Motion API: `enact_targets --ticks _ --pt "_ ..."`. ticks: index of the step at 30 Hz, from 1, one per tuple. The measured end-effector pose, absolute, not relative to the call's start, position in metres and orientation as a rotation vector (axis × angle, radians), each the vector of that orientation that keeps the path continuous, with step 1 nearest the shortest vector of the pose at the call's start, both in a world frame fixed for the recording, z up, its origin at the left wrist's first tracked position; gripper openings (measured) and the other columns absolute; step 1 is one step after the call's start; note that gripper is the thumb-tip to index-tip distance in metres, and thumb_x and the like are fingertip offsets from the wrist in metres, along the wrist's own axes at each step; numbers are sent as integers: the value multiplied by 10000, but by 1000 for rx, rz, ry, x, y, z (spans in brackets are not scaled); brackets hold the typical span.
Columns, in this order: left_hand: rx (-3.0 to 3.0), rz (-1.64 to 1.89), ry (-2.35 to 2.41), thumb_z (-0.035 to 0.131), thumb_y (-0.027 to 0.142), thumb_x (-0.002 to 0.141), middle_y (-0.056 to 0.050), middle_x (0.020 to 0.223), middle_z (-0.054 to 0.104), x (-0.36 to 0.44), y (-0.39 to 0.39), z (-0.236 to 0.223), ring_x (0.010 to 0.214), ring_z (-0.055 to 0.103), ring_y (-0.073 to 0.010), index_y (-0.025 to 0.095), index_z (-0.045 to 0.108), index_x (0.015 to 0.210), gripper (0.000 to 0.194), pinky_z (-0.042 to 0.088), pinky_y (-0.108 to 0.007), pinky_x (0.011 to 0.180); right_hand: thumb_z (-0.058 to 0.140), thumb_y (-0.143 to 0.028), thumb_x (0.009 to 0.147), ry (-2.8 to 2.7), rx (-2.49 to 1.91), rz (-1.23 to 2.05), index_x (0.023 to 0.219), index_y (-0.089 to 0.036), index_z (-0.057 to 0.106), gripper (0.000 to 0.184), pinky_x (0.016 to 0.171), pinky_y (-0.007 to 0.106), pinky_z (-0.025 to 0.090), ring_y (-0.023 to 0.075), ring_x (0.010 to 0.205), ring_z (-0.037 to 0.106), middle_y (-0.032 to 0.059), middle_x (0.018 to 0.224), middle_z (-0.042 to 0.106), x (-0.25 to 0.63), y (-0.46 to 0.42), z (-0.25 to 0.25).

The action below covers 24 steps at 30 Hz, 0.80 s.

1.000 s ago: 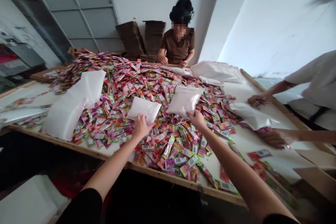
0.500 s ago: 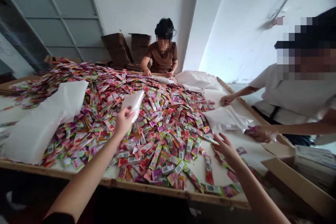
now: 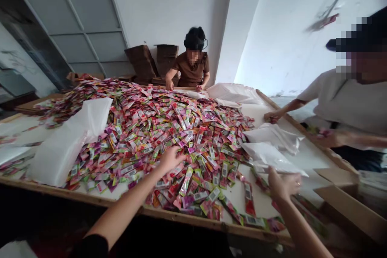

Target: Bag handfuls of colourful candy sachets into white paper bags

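A big heap of small colourful sachets (image 3: 169, 121) covers the white table (image 3: 305, 155). My left hand (image 3: 169, 159) lies on the near side of the heap, fingers curled down over a few sachets. My right hand (image 3: 282, 185) is near the table's right front and grips the lower edge of a thin white plastic bag (image 3: 270, 156), which lies flat above it. A second white bag (image 3: 273, 134) lies just behind that one.
A stack of white bags (image 3: 65, 143) lies at the left, and more white bags (image 3: 232, 92) at the far end. One person in brown (image 3: 192, 68) sits opposite. Another in white (image 3: 347, 105) reaches in from the right. An open cardboard box (image 3: 353, 205) stands at the right front.
My left hand has let go of the white bag it held up and dropped onto the sachets. My right hand, open before, now grips a white bag at the right.
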<state>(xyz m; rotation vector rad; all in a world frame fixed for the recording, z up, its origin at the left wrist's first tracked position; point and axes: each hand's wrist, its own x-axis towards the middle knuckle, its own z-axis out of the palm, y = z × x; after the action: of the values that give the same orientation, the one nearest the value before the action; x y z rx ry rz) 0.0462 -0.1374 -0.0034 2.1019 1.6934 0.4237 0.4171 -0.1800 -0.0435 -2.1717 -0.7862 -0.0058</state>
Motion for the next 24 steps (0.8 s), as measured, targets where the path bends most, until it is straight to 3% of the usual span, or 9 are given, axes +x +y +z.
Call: enact_targets --ticks 3,4,6,8,11,15,18,21,24 --pt "1881 280 2195 429 449 811 -180 1182 546 -5 -112 -36 1078 511 -307 128 418 1266 557 393 -402 877 531 -382 726 -981 -2072 -367 1344 -71 278 736 984 597 156 426 1276 129 242 1377 258 373 -156 -35" --pt "1882 229 2162 424 474 808 -170 1215 526 -7 -107 -48 1120 480 -316 164 406 1283 567 381 -413 894 500 -348 757 -1165 -2005 -376 1322 -112 333 635 992 580 157 389 1276 163 203 1360 309 351 -142 -34" --pt "1911 162 2095 436 532 780 -162 1310 439 4 -107 -69 1212 364 -380 225 404 1292 599 337 -497 923 421 -299 815 -1679 -1869 -179 1304 -198 377 501 993 533 207 313 1248 266 131 1312 403 305 -116 -42" --pt "1966 155 2080 458 541 760 -145 1391 331 24 -115 -84 1273 211 -436 251 431 1278 595 262 -588 943 396 -292 838 -2044 -1831 9 1301 -271 385 463 999 541 170 313 1286 197 78 1384 327 266 -101 -62" --pt "2143 214 1914 448 481 791 -103 1399 335 40 -133 -94 1315 116 -389 241 489 1237 508 156 -584 1013 356 -351 870 -2241 -1948 164 1335 -289 332 469 987 586 96 341 1304 125 71 1402 307 239 -111 -96" --pt "2213 285 1590 422 507 807 -71 1383 370 22 -149 -86 1328 104 -355 264 581 1138 439 157 -572 1024 316 -425 883 -2253 -1981 225 1348 -241 310 501 935 487 271 325 1207 332 119 1324 414 258 -141 -98" --pt "2154 472 1598 415 492 820 -66 1348 421 9 -143 -73 1300 236 -321 250 631 1041 392 245 -503 1020 262 -352 906 -2259 -1989 373 1300 -229 382 429 795 351 387 244 976 542 115 1106 586 284 -134 -72" --pt "2068 598 1706 388 437 850 -84 1106 612 15 -129 -65 1042 548 -216 207 581 1081 378 415 -345 899 385 -241 851 -2350 -1893 317 1262 -245 423 413 777 298 380 217 967 547 89 1095 592 291 -110 -56" --pt "2067 401 1800 503 393 802 -96 994 643 34 -127 -71 892 606 -209 173 563 1074 356 456 -307 789 487 -164 761 -2566 -1722 324 1137 -217 534 382 777 280 368 218 967 537 84 1022 611 278 -97 -65"
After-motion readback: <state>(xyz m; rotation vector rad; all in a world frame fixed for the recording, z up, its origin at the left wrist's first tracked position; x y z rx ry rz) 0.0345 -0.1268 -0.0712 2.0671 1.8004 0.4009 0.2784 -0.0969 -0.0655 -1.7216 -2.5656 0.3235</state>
